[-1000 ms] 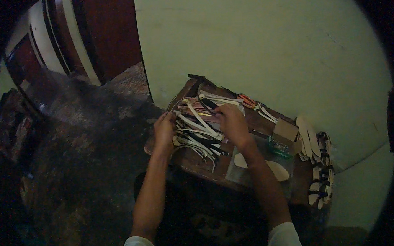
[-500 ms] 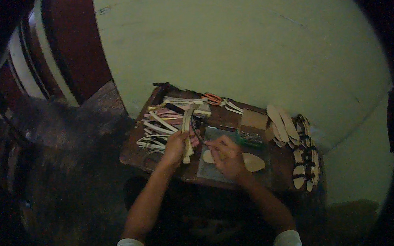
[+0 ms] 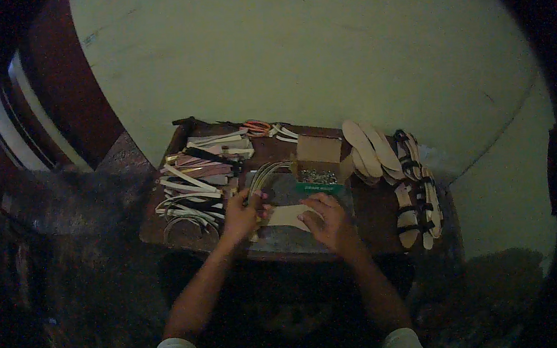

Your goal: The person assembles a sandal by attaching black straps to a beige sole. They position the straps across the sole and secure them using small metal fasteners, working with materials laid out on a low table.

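Observation:
In my left hand (image 3: 240,217), closed fingers hold several thin pale straps (image 3: 267,170), which arc up and over toward the box. A beige shoe insole (image 3: 286,216) lies between my hands, above a grey slab (image 3: 275,243). My right hand (image 3: 332,221) is closed around the insole's right end, thumb on the near side and fingers on the far side. The left end of the insole reaches my left fingertips; whether they also grip it cannot be made out.
An open cardboard box (image 3: 317,151) of small shiny metal pieces stands beyond the slab. Bundled straps (image 3: 192,171) cover the table's left side. Loose insoles (image 3: 369,146) and sandals with dark straps (image 3: 421,196) lie at right. Orange-handled scissors (image 3: 256,126) rest by the wall.
My right hand has let go of a thin dark strap and taken hold of the insole, which was lying on the slab. The straps in my left hand now arc rightward. The view has shifted.

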Action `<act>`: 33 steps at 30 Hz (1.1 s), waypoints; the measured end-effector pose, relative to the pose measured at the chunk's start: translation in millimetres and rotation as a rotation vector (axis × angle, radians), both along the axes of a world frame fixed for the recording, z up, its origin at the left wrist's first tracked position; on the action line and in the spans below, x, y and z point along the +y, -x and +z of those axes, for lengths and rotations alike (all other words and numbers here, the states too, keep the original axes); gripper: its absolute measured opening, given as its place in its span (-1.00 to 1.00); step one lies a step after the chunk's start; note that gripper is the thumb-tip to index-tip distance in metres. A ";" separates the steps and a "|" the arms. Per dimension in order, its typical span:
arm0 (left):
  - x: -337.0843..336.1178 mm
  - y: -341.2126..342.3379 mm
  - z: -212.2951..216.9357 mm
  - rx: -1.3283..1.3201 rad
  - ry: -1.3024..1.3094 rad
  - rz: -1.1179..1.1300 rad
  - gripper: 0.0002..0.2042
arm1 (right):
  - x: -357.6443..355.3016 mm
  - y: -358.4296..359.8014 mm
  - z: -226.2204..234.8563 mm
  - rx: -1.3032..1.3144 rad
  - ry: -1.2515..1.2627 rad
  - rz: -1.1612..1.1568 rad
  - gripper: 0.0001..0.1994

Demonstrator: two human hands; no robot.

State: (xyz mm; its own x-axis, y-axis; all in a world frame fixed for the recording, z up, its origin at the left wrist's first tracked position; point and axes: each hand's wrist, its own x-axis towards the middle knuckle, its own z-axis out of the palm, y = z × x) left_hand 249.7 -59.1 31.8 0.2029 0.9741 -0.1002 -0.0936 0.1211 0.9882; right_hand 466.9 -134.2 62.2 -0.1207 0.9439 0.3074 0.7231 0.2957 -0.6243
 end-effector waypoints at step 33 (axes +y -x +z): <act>53.8 1.8 4.5 0.507 -0.303 -0.231 -0.67 | 17.0 -19.8 -3.4 0.188 -0.011 -0.230 -0.84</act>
State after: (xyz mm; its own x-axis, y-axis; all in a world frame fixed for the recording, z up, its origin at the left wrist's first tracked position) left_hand 247.9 -5.3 36.3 0.4107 0.9111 0.0344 0.3900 -0.2097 0.8966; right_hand 486.7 -117.2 58.7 0.1559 0.9364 0.3144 0.6440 0.1450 -0.7512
